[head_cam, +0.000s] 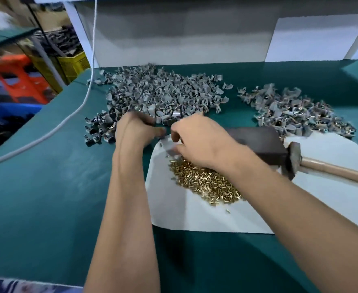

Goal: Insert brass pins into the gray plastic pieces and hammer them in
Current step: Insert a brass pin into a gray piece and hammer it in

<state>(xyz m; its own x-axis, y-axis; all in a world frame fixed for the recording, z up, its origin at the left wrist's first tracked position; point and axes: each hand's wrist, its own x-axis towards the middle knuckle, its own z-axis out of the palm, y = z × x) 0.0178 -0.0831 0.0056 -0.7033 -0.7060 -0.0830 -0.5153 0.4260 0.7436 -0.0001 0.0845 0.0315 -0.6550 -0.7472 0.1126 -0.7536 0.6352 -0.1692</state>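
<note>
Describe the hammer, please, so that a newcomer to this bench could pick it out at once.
Start at the white sheet on the green table, where the brass pins lie heaped. At its right edge lies the hammer: the only wooden-handled tool, its dark head against a dark block.

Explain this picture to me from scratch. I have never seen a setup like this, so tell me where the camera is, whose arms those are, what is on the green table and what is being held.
There is no machine here. One camera sits on a person's head and looks down at their own bare arms. On the green table lie a big pile of gray plastic pieces, a smaller pile to the right, and brass pins heaped on a white sheet. A hammer lies unheld beside a dark block. The left hand reaches into the gray pieces. The right hand seems to pinch something small, but blur hides what.
</note>
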